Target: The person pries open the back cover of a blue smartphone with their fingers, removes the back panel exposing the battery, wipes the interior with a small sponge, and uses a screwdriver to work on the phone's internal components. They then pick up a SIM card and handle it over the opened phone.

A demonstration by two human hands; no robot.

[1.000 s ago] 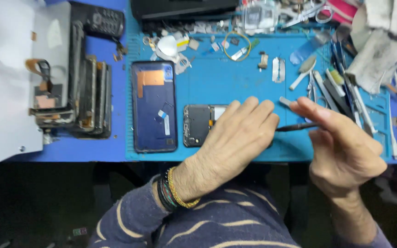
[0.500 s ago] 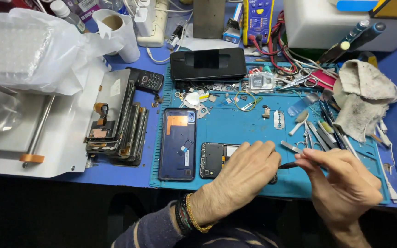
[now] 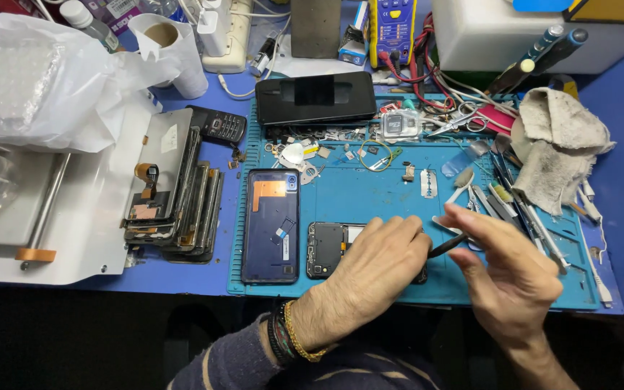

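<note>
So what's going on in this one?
A person works on an opened phone lying on a blue mat. The left hand presses down on the phone, covering most of it, while the right hand holds a thin dark tool whose tip points in beside the left fingers. A blue back cover lies left of the phone, and a stack of screens sits off the mat further left.

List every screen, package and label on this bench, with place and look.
Black glossy phone screen: mat's far edge, dark, lying flat.
Yellow-and-blue handheld meter: behind the mat, small display.
Clear plastic bubble-wrap bag: far left, crumpled.
White-labelled bottle: top left.
</note>
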